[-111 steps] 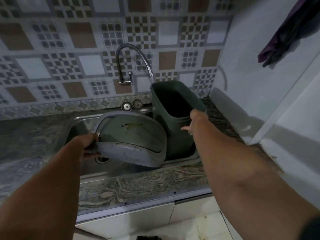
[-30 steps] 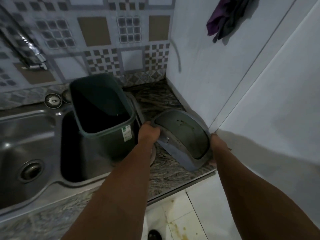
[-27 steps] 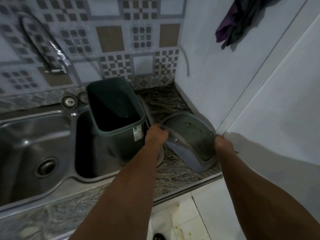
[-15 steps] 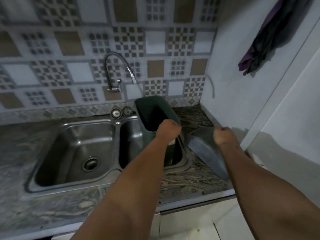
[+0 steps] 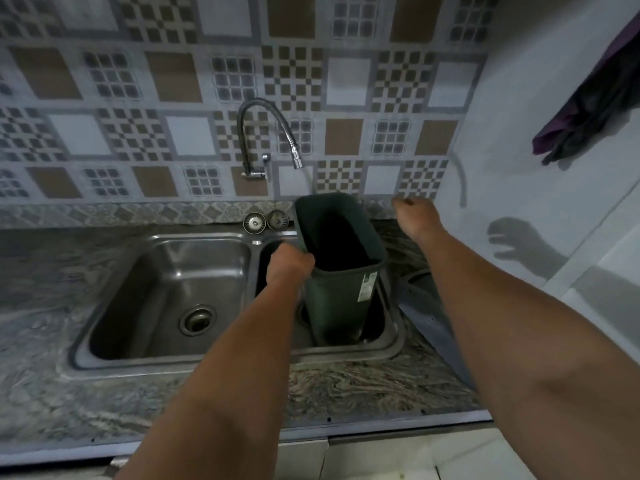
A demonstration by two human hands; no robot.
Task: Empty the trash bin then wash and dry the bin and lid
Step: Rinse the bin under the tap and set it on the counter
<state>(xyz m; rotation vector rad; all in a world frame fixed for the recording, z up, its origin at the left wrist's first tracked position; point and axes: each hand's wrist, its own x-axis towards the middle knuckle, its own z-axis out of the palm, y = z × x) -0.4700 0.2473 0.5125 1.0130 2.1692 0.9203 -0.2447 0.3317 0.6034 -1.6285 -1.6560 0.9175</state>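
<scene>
The tall dark green plastic trash bin (image 5: 341, 268) looks empty inside and stands in the right bowl of the shiny steel double sink (image 5: 166, 292), under the bendy steel tap (image 5: 266, 136). Its grey plastic lid (image 5: 429, 320) lies on the marbled stone counter (image 5: 363, 382), just right of the sink, partly hidden by the arm. So the emptying seems done; washing and drying are left.

The left hand (image 5: 289, 266) grips the bin's near rim with curled fingers. The right hand (image 5: 417, 216) hangs over the counter, holding nothing, fingers loosely bent.

Half a second ago the right hand held the lid; now it has let go and reaches toward the wall.
</scene>
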